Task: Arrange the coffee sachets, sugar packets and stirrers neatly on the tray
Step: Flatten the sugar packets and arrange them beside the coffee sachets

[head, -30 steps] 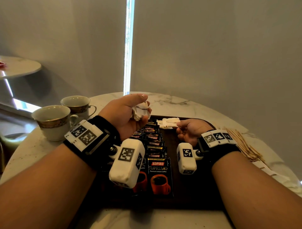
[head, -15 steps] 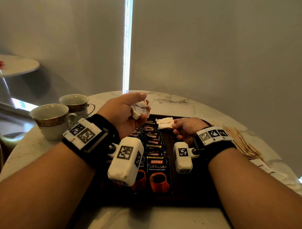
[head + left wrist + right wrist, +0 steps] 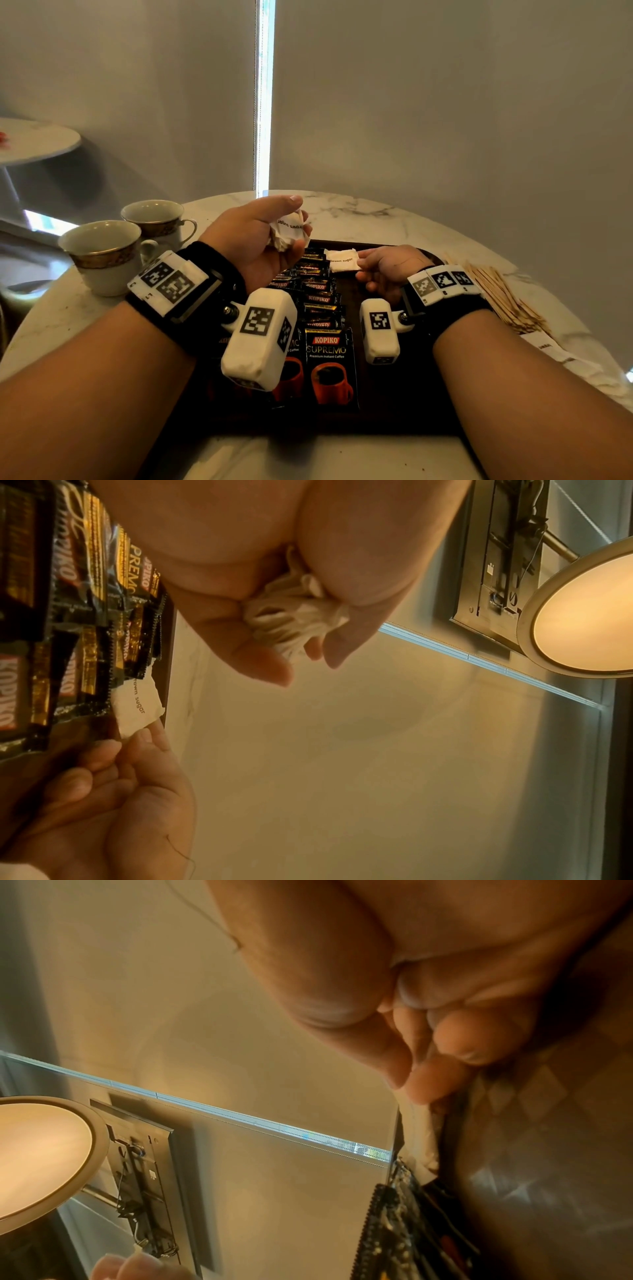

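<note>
While the left hand (image 3: 260,236) grips a bunch of sugar packets (image 3: 287,230), the right hand (image 3: 387,270) has slid one sugar packet (image 3: 342,261) to the tray's (image 3: 394,394) far edge, pinching it; more remain.

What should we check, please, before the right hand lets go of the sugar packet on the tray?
1. Packet on tray: the brown sugar packet lies at the tray far end. Ok.
2. Right hand grip: fingertips pinch the packet's edge. Ok.
3. Packet clear of the coffee sachets: cannot tell.
4. Left hand supply: it holds a bunch of sugar packets. Ok.
5. Stirrers on tray: on the table beside it. Not ok.
</note>
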Demonstrator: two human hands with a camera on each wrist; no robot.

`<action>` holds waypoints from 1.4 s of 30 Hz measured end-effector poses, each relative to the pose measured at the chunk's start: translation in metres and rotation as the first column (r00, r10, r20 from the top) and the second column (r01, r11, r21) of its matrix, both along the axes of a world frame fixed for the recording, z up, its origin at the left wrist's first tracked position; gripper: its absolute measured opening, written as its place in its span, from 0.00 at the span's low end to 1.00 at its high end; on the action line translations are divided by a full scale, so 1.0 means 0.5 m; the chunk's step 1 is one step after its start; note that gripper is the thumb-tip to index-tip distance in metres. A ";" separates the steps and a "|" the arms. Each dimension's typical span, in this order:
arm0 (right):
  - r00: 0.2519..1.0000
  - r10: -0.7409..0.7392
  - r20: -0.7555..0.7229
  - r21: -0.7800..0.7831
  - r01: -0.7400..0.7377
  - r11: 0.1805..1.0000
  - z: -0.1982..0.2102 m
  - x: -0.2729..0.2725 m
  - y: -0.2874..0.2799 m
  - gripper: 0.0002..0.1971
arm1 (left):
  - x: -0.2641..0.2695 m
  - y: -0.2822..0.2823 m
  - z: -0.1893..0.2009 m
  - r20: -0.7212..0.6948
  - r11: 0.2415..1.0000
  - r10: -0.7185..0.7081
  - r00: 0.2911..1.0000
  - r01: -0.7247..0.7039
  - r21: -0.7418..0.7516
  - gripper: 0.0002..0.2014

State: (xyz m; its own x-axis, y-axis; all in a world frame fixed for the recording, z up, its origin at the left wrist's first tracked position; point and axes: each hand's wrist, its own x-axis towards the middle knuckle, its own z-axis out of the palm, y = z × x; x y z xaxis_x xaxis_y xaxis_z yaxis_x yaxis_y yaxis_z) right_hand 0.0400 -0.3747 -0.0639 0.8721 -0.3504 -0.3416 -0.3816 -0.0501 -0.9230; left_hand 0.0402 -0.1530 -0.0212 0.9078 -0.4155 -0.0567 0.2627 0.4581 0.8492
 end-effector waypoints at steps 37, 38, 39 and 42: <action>0.899 0.282 0.336 0.076 -0.325 0.943 0.128 -0.088 0.080 0.13 | -0.021 0.000 0.008 0.089 0.996 -0.085 0.992 0.081 0.046 0.16; 0.890 0.298 0.346 0.064 -0.339 0.938 0.127 -0.092 0.086 0.16 | -0.020 -0.001 0.008 0.095 0.996 -0.076 0.993 0.073 0.043 0.16; 0.885 0.301 0.355 0.060 -0.343 0.938 0.125 -0.093 0.089 0.19 | -0.020 -0.002 0.007 0.097 0.998 -0.062 0.993 0.059 0.037 0.14; 0.887 0.281 0.367 0.048 -0.320 0.946 0.119 -0.096 0.092 0.24 | -0.017 -0.001 0.006 0.105 0.998 -0.042 0.994 0.037 0.042 0.08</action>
State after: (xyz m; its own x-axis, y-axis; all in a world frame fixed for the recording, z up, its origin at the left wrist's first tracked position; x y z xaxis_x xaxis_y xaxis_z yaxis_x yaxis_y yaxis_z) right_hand -0.0078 -0.3285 -0.0042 0.9994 -0.0317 -0.0144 -0.0146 -0.0076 -0.9999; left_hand 0.0318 -0.1537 -0.0184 0.8925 -0.4505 0.0217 0.1876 0.4147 0.8904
